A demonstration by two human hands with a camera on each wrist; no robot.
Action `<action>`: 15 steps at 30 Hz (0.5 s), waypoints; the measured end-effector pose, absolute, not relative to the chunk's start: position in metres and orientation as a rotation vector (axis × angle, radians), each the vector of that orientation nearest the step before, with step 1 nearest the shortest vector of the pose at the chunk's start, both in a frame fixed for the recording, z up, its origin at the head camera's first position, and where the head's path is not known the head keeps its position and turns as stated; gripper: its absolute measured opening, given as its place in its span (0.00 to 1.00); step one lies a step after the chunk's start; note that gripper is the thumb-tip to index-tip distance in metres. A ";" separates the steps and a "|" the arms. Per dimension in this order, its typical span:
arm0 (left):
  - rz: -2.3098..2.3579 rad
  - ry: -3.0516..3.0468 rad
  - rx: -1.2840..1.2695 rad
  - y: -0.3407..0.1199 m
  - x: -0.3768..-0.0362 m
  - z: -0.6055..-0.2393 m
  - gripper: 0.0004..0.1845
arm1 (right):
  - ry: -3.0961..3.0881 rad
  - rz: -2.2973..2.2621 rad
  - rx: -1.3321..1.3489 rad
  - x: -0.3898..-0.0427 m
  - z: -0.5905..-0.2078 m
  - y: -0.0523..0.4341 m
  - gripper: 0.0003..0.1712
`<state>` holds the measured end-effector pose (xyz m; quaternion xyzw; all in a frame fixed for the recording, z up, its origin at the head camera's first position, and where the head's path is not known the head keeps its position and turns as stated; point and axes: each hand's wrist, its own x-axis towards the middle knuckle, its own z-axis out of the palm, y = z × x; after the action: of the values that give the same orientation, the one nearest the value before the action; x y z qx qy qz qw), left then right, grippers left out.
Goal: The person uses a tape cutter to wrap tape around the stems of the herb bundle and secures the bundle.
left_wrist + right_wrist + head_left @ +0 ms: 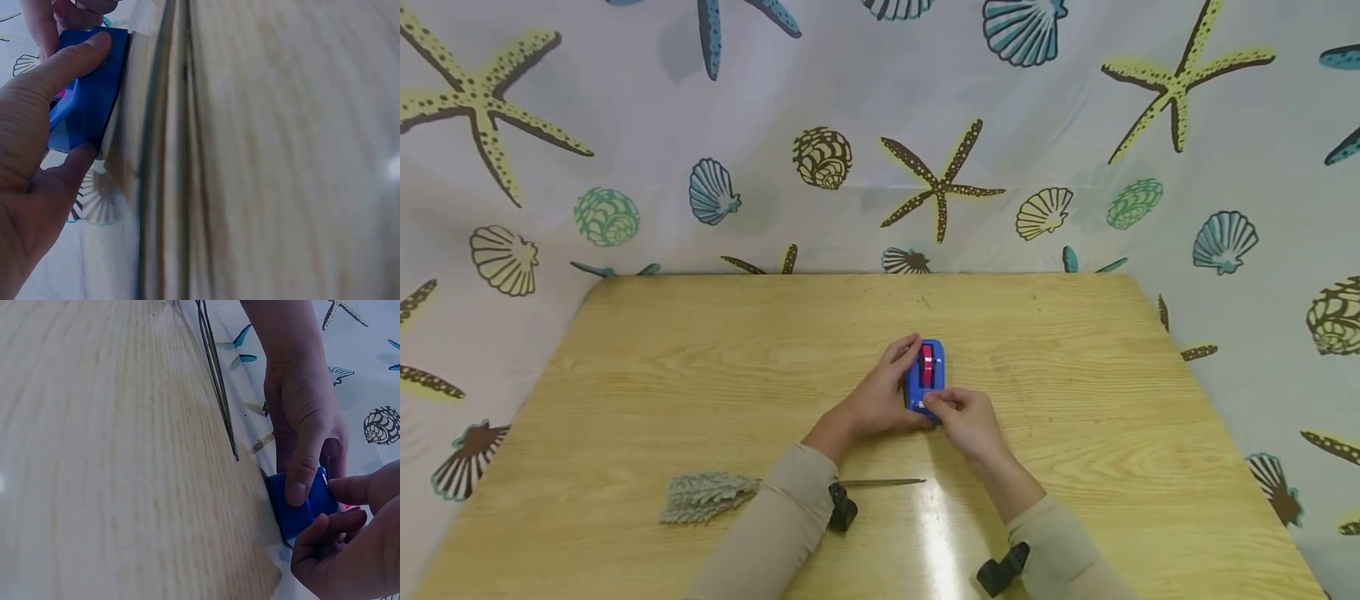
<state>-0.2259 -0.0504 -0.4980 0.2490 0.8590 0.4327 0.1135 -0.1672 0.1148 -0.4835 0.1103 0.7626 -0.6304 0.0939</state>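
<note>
A blue tape dispenser (937,348) stands on the wooden table (1075,350), with a red roll (927,367) in its middle. My left hand (880,402) grips it from the left, fingers along the far side and thumb at the near end. In the left wrist view that hand (37,119) is wrapped about the blue body. At the dispenser's near end, the thumb and forefinger of my right hand (972,427) pinch at the tape's end, which the fingers hide. The right wrist view shows this hand's (356,544) other fingers curled in.
A bundle of grey-green dried stalks (703,497) lies on the table to the left, its thin stems (883,482) running under my left forearm. A cloth (850,92) printed with shells and starfish hangs behind the table. Small black cameras sit at both wrists.
</note>
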 end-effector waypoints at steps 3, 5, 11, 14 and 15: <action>1.290 2.498 0.720 -0.049 -0.226 -0.498 0.66 | 2.259 -1.885 0.334 -0.167 -0.484 0.116 0.12; 1.300 2.485 0.706 -0.049 -0.226 -0.498 0.66 | 2.269 -1.891 0.333 -0.166 -0.484 0.117 0.12; 1.319 2.474 0.698 -0.047 -0.226 -0.499 0.66 | 2.385 -1.883 0.317 -0.164 -0.485 0.116 0.10; 1.333 2.465 0.689 -0.047 -0.226 -0.499 0.66 | 2.388 -1.879 0.326 -0.162 -0.483 0.116 0.10; 1.334 2.462 0.686 -0.047 -0.226 -0.499 0.66 | 2.382 -1.881 0.325 -0.161 -0.483 0.116 0.11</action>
<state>-0.2259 -0.0471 -0.4993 0.2358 0.8469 0.4589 0.1289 -0.1611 0.1160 -0.4831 0.1063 0.7796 -0.6156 0.0446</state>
